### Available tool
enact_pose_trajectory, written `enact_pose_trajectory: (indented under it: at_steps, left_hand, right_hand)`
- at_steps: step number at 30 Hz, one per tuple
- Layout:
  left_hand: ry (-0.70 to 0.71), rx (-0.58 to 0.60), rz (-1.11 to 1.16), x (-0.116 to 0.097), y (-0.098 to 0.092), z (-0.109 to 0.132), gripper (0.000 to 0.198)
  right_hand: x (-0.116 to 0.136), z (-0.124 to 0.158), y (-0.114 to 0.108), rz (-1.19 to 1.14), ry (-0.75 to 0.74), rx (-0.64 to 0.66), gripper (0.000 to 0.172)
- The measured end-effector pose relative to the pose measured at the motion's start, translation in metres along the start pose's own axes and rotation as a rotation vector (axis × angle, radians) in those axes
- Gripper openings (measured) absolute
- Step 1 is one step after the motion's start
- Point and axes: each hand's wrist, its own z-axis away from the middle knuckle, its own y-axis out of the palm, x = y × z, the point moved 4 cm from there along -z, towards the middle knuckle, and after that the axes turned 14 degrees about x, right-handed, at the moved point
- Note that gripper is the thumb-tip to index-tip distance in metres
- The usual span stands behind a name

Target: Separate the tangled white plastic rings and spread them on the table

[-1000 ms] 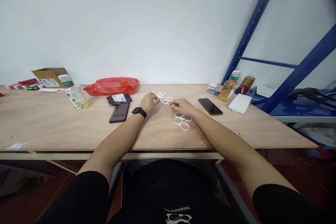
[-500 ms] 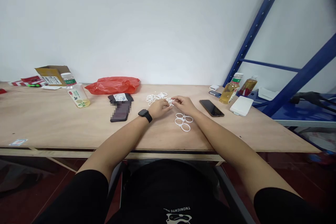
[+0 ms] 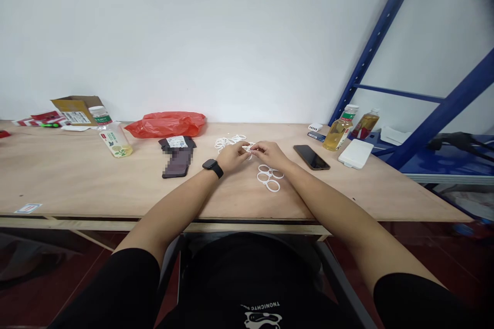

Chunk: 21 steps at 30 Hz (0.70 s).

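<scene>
My left hand [image 3: 234, 157], a black watch on its wrist, is closed at the fingertips on white plastic rings [image 3: 250, 149]. From the other side my right hand [image 3: 270, 154] pinches the same rings. The fingers hide part of them, so I cannot tell how many are held. Behind my left hand lies a loose pile of white rings [image 3: 227, 141]. Nearer to me, a joined set of white rings [image 3: 269, 178] rests flat on the wooden table [image 3: 231, 203], just below my right hand.
To the right lie a phone [image 3: 311, 157], a white case [image 3: 355, 153] and a drink bottle [image 3: 341, 128]. On the left are a dark pouch [image 3: 177, 162], a red plastic bag [image 3: 165, 125], another bottle [image 3: 111, 136] and a cardboard box [image 3: 79, 111]. A blue metal rack [image 3: 443, 103] stands at right.
Both hands stay at almost the same spot, with small finger movements on the white rings. The rings between the fingertips have shifted slightly. The joined set on the table stays put.
</scene>
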Motion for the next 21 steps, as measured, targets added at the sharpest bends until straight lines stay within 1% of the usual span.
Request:
enact_pose_trajectory:
  at_steps: [4, 11, 13, 16, 18, 21]
  left_hand:
    - [0.019, 0.029, -0.084, -0.004, 0.000, 0.000, 0.033]
    - [0.015, 0.045, -0.082, -0.004, 0.000, 0.000, 0.034]
    - [0.019, 0.008, -0.074, -0.002, -0.002, -0.001, 0.032]
    - [0.002, -0.100, -0.086, 0.006, -0.007, -0.004, 0.029]
    - [-0.036, -0.131, -0.144, 0.014, -0.010, -0.005, 0.027]
    - [-0.166, -0.102, -0.268, 0.030, -0.013, -0.005, 0.025]
  right_hand:
    - [0.007, 0.001, -0.001, 0.031, -0.018, 0.034, 0.014]
    - [0.007, 0.000, 0.001, 0.002, -0.005, 0.038, 0.014]
    - [0.003, -0.001, 0.000, -0.005, 0.002, 0.017, 0.015]
    - [-0.005, -0.001, -0.004, 0.061, 0.029, -0.008, 0.015]
    - [-0.010, 0.000, -0.007, 0.171, 0.042, 0.026, 0.016]
    - [-0.014, 0.002, -0.004, 0.316, 0.047, 0.156, 0.015]
